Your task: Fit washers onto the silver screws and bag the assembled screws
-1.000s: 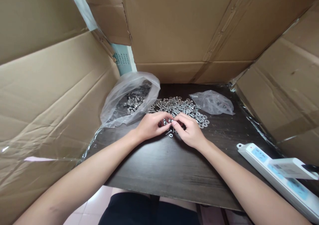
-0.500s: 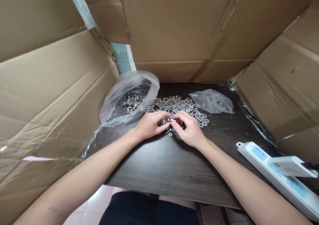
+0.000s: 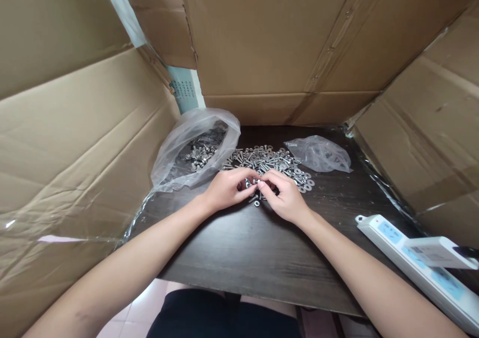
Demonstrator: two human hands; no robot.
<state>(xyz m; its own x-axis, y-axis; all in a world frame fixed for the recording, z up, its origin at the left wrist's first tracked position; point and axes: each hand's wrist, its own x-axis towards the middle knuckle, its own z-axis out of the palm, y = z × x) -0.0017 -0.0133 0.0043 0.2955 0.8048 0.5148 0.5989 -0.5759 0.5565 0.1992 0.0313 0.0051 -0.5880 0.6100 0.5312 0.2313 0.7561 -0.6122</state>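
Fingertips of both hands meet around a small bolt (image 3: 256, 181) with hardware on it, in front of a pile of loose metal fasteners. My left hand (image 3: 229, 188) pinches its left end between thumb and forefinger. From the right, my right hand (image 3: 282, 194) closes thumb and forefinger over the other end and covers most of it. Screws, nuts and washers make up the pile (image 3: 265, 161) behind the hands. A single nut (image 3: 256, 204) lies on the dark table (image 3: 239, 248) just below the fingertips.
An open clear plastic bag (image 3: 175, 153) with more fasteners inside stands at the back left. Behind the pile's right side lies a smaller clear bag (image 3: 320, 153). A white power strip (image 3: 419, 260) with a plugged-in adapter is at the right. Cardboard walls (image 3: 262, 39) surround the table.
The right thumb and fingertips have closed further over the bolt, so less of it shows. Both hands stay in nearly the same place.
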